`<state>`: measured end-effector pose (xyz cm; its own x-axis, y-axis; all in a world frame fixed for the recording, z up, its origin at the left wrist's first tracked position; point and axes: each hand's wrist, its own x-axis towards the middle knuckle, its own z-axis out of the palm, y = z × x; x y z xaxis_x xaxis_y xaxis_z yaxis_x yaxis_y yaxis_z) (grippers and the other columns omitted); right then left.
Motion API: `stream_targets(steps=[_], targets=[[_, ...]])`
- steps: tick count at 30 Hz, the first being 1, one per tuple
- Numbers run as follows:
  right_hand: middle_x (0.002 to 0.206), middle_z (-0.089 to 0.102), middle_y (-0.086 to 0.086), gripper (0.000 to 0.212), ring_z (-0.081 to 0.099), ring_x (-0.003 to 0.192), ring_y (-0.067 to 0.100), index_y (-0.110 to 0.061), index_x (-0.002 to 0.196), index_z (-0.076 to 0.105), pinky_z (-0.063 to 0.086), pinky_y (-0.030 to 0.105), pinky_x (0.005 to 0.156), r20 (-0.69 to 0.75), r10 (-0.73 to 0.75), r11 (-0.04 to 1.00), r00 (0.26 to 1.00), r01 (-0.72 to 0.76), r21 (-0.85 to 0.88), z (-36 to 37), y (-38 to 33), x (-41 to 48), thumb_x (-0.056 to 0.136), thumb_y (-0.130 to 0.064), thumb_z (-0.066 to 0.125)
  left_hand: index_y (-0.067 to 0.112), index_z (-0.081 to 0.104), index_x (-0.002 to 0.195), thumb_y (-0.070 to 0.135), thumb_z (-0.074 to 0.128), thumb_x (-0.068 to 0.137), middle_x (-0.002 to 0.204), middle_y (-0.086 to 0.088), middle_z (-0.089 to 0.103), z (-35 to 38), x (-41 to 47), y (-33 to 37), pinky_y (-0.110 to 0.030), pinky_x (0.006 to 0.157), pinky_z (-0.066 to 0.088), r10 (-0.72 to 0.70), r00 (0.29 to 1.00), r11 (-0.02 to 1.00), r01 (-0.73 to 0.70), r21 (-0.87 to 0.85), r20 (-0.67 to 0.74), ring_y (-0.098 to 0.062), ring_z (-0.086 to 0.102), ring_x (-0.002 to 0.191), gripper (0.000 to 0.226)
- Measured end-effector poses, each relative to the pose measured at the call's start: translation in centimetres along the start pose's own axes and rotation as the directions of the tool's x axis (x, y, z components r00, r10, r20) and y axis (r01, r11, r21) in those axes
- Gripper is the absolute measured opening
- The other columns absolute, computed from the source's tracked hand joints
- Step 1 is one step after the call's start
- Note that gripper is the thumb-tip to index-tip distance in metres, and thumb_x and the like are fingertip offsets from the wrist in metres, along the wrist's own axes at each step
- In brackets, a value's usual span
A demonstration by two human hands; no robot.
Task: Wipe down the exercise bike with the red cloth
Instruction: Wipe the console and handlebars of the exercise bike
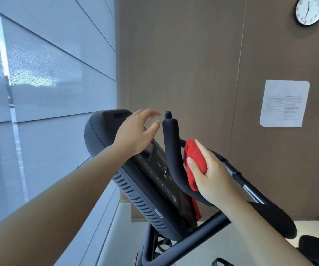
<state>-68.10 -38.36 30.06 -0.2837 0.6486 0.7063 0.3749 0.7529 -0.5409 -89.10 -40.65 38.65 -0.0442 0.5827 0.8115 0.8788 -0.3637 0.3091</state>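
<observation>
Left forearm stretches in close, the left hand [135, 132] loose and spread above the console [155, 167], holding nothing. The right hand [209, 175] clutches the red cloth [195, 160], bunched against the exercise bike's [202, 225] curved handlebar [171, 150]. Early going, it seems (console apparently yet to wipe).

Daylight comes through the blinds [39, 73] filling the frame's left, bright and washed out; the brown wall [183, 64] at right is dimmer, with soft shadows. Wide-angle bending slants straight lines (worst toward the edges). The clock [309, 10], upper right, is smeared, and the left hand [135, 133] has blurred fingertips [155, 113]. The red cloth [196, 160] looks vividly saturated. A chrome bar [250, 190] on the exercise bike [101, 135] glints.
</observation>
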Motion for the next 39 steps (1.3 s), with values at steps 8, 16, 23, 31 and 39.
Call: stream_targets(steps=[8,16,23,31,39], targets=[[0.15,0.02,-0.021,0.063,0.026,0.132,0.001,-0.037,0.147,0.007,0.027,0.016,0.103,0.354,-0.169,0.946,0.92,0.253,-0.205,-0.5,1.8,-2.0,0.094,-0.047,0.039,0.023,0.063,0.114,0.041,0.038,0.096,0.115,0.004,0.065,2.4,4.3,4.0,-0.029,0.087,0.04,-0.107,0.991,0.992,0.112,-0.06,0.083,-0.014,0.056,0.108,0.036],[0.151,0.019,-0.022,0.059,0.021,0.137,0.001,-0.035,0.147,0.013,0.02,0.018,0.109,0.468,-0.129,0.963,0.874,0.222,-0.15,-4.0,4.1,-1.1,0.095,-0.046,0.039,0.033,0.07,0.093,0.04,0.032,0.099,0.085,-0.001,0.072,5.4,3.5,4.7,-0.033,0.082,0.049,-0.193,0.981,0.977,0.195,0.084,-0.028,-0.017,0.063,0.093,0.039],[0.146,0.032,-0.018,0.055,0.033,0.13,0.003,-0.033,0.145,0.024,0.028,0.018,0.105,0.53,-0.16,0.968,0.833,0.239,-0.082,-5.7,5.9,-1.8,0.095,-0.042,0.044,0.031,0.067,0.104,0.045,0.031,0.099,0.098,0.003,0.071,5.4,2.9,5.8,-0.036,0.085,0.05,-0.24,0.969,0.952,0.248,0.18,-0.067,-0.016,0.061,0.097,0.04],[0.147,0.03,-0.017,0.057,0.028,0.133,0.0,-0.029,0.146,0.024,0.018,0.009,0.103,0.461,-0.292,0.95,0.838,0.311,0.037,-5.5,6.5,-2.4,0.094,-0.039,0.046,0.026,0.051,0.129,0.047,0.026,0.1,0.124,-0.001,0.06,4.6,1.3,6.5,-0.03,0.095,0.035,-0.281,0.959,0.938,0.28,0.203,-0.023,-0.017,0.05,0.118,0.045],[0.138,0.046,-0.015,0.047,0.043,0.125,0.005,-0.029,0.139,0.038,0.032,0.015,0.099,0.304,-0.22,0.975,0.927,0.199,0.099,-5.9,6.6,-2.2,0.094,-0.036,0.047,0.033,0.039,0.14,0.047,0.024,0.097,0.133,0.004,0.054,2.4,-5.6,4.0,-0.031,0.097,0.037,-0.275,0.961,0.907,0.261,0.332,-0.003,-0.012,0.044,0.126,0.047]])
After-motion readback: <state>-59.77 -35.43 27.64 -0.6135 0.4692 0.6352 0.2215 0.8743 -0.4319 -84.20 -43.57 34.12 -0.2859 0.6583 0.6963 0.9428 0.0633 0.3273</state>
